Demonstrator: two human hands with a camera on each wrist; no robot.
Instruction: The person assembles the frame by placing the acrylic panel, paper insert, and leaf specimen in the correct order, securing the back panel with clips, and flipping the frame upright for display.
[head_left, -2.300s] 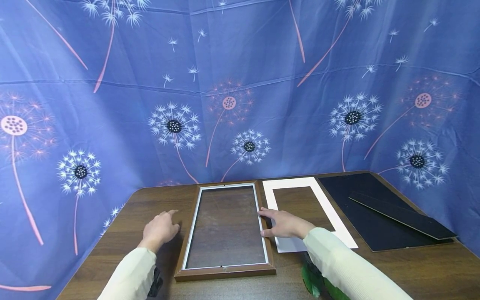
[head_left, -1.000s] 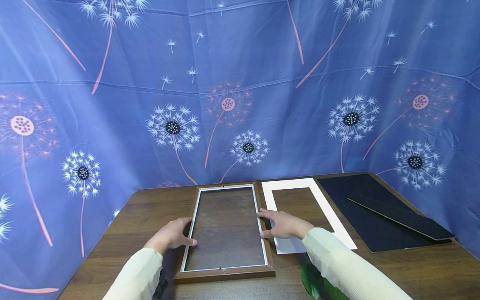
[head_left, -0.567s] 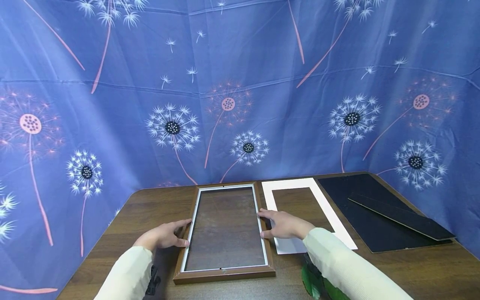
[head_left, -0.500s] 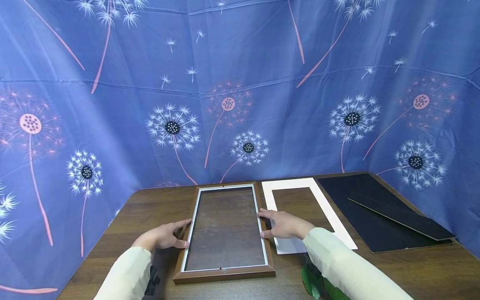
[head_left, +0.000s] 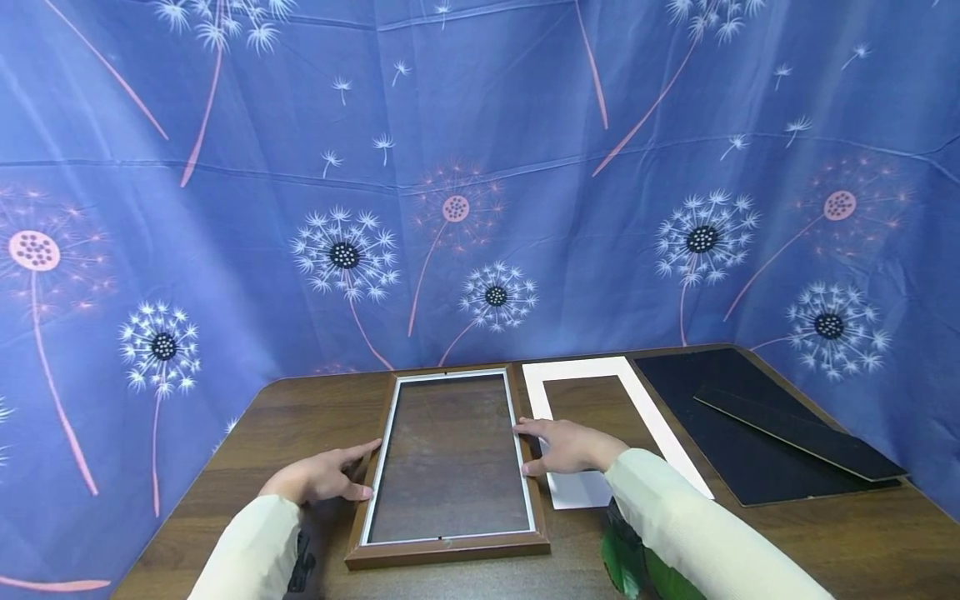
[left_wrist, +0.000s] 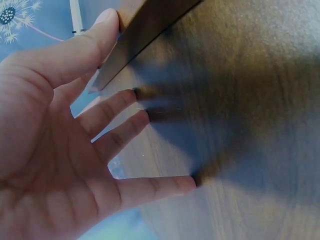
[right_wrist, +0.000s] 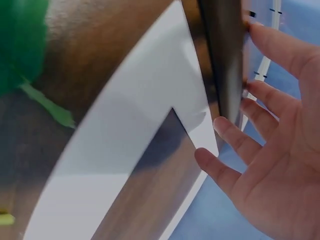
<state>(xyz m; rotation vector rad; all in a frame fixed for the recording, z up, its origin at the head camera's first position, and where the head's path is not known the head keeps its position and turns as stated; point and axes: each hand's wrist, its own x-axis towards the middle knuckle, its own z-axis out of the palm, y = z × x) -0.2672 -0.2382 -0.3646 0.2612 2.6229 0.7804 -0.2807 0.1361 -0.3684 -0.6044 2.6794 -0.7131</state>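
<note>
A brown wooden picture frame [head_left: 450, 547] lies on the table, its pale inner rim around a clear pane [head_left: 450, 458]. My left hand [head_left: 318, 477] is at the frame's left side, thumb and index finger touching the wood. In the left wrist view, the other fingers of the left hand [left_wrist: 65, 150] are spread, their tips at the tabletop. On the opposite side, my right hand [head_left: 566, 447] touches the frame's right rail with thumb and fingertips. The right wrist view shows the right hand [right_wrist: 280, 135] with fingers extended, some over the white mat [right_wrist: 150, 85].
The white mat lies just right of the frame, partly under my right forearm. Farther right is a black backing board [head_left: 697, 408] with a narrow black strip [head_left: 798, 433] slanting across it. Green leaves [head_left: 622, 562] sit by the right sleeve. A blue dandelion-print cloth [head_left: 480, 183] hangs behind.
My left hand has come in from the left to touch the frame's left side; its thumb then drew back slightly from the inner rim. The right hand stays in place.
</note>
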